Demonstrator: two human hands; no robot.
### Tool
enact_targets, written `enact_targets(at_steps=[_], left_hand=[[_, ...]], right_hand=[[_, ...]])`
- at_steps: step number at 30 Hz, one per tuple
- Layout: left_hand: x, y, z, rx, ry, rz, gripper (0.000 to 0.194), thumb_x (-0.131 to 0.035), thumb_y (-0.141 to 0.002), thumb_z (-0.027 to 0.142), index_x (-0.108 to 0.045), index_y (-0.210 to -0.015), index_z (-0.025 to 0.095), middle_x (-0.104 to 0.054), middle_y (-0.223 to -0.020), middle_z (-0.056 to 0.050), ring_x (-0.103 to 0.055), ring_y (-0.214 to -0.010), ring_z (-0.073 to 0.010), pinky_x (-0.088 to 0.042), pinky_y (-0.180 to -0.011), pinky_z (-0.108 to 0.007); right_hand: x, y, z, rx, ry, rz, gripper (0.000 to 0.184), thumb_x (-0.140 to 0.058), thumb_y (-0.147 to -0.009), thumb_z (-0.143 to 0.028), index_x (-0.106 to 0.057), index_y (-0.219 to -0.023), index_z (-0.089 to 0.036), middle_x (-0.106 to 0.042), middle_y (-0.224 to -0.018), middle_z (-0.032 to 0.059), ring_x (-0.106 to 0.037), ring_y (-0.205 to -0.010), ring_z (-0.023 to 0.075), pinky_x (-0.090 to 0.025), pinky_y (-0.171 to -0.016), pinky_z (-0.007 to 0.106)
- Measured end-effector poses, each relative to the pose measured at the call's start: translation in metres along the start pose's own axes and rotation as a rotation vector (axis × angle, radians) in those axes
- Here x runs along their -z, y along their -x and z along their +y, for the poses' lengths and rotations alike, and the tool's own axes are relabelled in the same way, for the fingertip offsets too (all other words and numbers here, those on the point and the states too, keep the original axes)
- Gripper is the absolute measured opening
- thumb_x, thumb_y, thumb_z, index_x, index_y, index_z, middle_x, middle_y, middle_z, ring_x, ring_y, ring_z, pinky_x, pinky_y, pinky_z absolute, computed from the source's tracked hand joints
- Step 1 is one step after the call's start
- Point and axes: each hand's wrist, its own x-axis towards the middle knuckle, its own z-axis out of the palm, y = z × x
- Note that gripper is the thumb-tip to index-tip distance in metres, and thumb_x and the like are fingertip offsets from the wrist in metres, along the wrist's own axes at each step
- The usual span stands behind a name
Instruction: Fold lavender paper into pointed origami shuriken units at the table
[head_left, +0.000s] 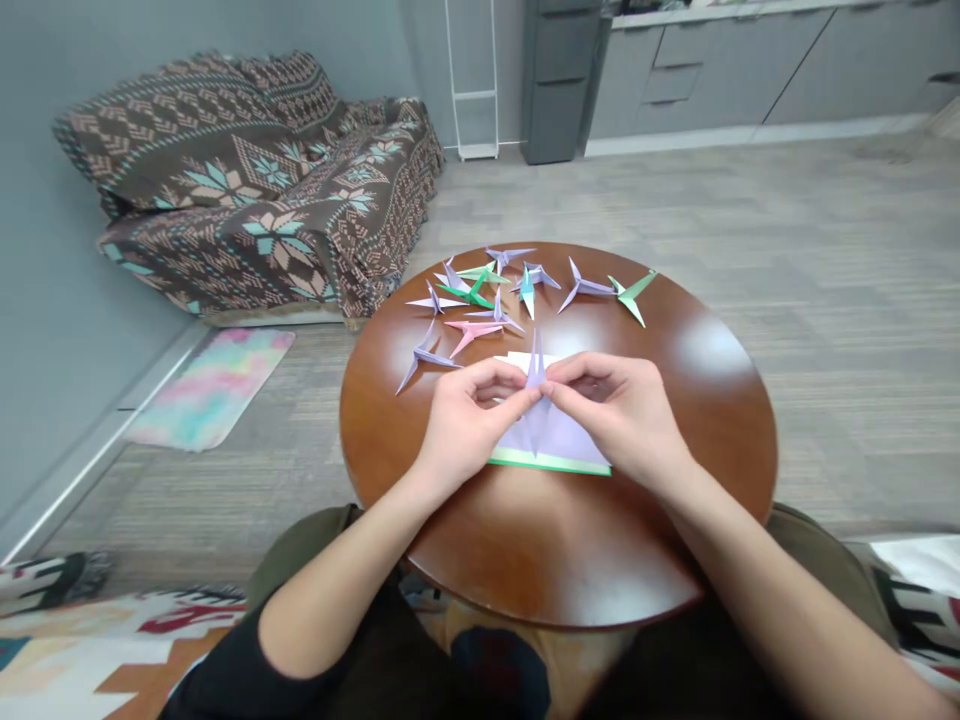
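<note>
Between my two hands stands a narrow lavender folded paper piece (535, 372) with pointed tips at top and bottom. My left hand (474, 412) pinches its left side between thumb and fingers. On the other side, my right hand (616, 402) grips it the same way, and both thumbs meet near its middle. Under the hands lies a stack of paper sheets (577, 448), lavender on top with pale and green edges showing. Parts of the folded piece are hidden by my fingertips.
Several folded paper figures lie on the round brown table (705, 400), including a pink one (474, 332), a green one (471, 290) and a light green one (634, 294). Beyond it are a patterned sofa (277, 200), a pastel mat (214, 390) and grey cabinets (712, 75).
</note>
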Motion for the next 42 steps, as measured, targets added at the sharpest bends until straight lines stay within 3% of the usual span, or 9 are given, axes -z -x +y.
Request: enact_targets(at_steps=[5,9,12,17,26,29,36,38,42], left_hand=[[0.001,-0.001,-0.001,0.031,0.053,0.002,0.032,-0.093,-0.072,0.038,-0.068,-0.078,0.018,-0.076,-0.076,-0.002,-0.072,-0.071,-0.0190,-0.057,-0.071,-0.032],[0.004,-0.003,-0.002,0.138,0.132,-0.030,0.039,-0.097,-0.065,0.035,-0.072,-0.090,0.018,-0.076,-0.073,-0.001,-0.070,-0.067,-0.0171,-0.054,-0.069,-0.029],[0.005,-0.004,0.000,0.155,0.114,-0.066,0.033,-0.097,-0.064,0.033,-0.075,-0.081,0.015,-0.076,-0.075,-0.002,-0.069,-0.068,-0.0156,-0.053,-0.070,-0.028],[0.005,-0.002,0.007,0.158,0.071,-0.142,0.029,-0.096,-0.066,0.033,-0.077,-0.079,0.015,-0.072,-0.070,-0.002,-0.064,-0.064,-0.0138,-0.047,-0.064,-0.026],[0.002,-0.001,0.009,0.145,0.071,-0.248,0.033,-0.095,-0.067,0.040,-0.073,-0.071,0.015,-0.066,-0.063,0.000,-0.054,-0.058,-0.0111,-0.041,-0.057,-0.025],[0.004,0.000,0.010,0.144,0.060,-0.303,0.031,-0.093,-0.070,0.037,-0.071,-0.070,0.015,-0.065,-0.065,0.001,-0.053,-0.059,-0.0103,-0.040,-0.059,-0.024],[0.004,0.005,0.012,0.201,0.012,-0.428,0.031,-0.091,-0.073,0.034,-0.067,-0.068,0.015,-0.062,-0.066,0.002,-0.052,-0.061,-0.0099,-0.038,-0.059,-0.023],[0.004,0.005,0.011,0.203,0.065,-0.381,0.029,-0.090,-0.074,0.036,-0.070,-0.075,0.015,-0.063,-0.067,0.001,-0.053,-0.061,-0.0104,-0.039,-0.060,-0.024],[0.007,0.000,0.009,0.144,0.094,-0.288,0.031,-0.087,-0.077,0.042,-0.076,-0.084,0.014,-0.066,-0.071,-0.001,-0.051,-0.062,-0.0112,-0.037,-0.059,-0.024]], right_hand=[[-0.002,0.001,-0.001,-0.043,-0.053,0.079,0.027,-0.088,-0.076,-0.029,-0.061,-0.076,-0.022,-0.075,-0.078,0.0024,-0.071,-0.072,0.0187,-0.059,-0.068,0.033],[-0.001,0.000,-0.001,-0.083,-0.129,0.046,0.036,-0.090,-0.073,-0.028,-0.059,-0.089,-0.023,-0.075,-0.076,-0.0003,-0.070,-0.068,0.0168,-0.056,-0.066,0.030],[0.001,0.000,-0.002,-0.102,-0.099,-0.020,0.028,-0.086,-0.076,-0.027,-0.065,-0.093,-0.021,-0.073,-0.076,-0.0004,-0.068,-0.069,0.0162,-0.054,-0.066,0.029],[0.002,-0.001,-0.006,-0.091,-0.018,-0.100,0.014,-0.078,-0.082,-0.026,-0.068,-0.075,-0.019,-0.064,-0.070,-0.0010,-0.059,-0.068,0.0145,-0.048,-0.063,0.028],[-0.001,0.001,-0.011,-0.137,-0.068,-0.083,0.010,-0.074,-0.072,-0.016,-0.066,-0.066,-0.019,-0.063,-0.066,-0.0018,-0.054,-0.063,0.0132,-0.044,-0.058,0.026],[0.000,0.001,-0.011,-0.133,-0.065,-0.044,0.012,-0.073,-0.071,-0.016,-0.066,-0.062,-0.019,-0.061,-0.061,-0.0029,-0.050,-0.057,0.0110,-0.041,-0.056,0.026],[0.013,-0.009,-0.001,-0.111,-0.130,0.215,0.020,-0.079,-0.081,-0.028,-0.070,-0.064,-0.021,-0.061,-0.056,-0.0015,-0.051,-0.051,0.0120,-0.040,-0.049,0.027],[0.015,-0.010,0.000,-0.121,-0.166,0.169,0.022,-0.079,-0.083,-0.034,-0.073,-0.068,-0.021,-0.064,-0.062,0.0002,-0.055,-0.056,0.0132,-0.044,-0.050,0.027],[0.011,-0.007,-0.006,-0.162,-0.122,-0.087,0.024,-0.089,-0.076,-0.038,-0.076,-0.074,-0.018,-0.069,-0.071,0.0010,-0.059,-0.061,0.0129,-0.052,-0.055,0.026]])
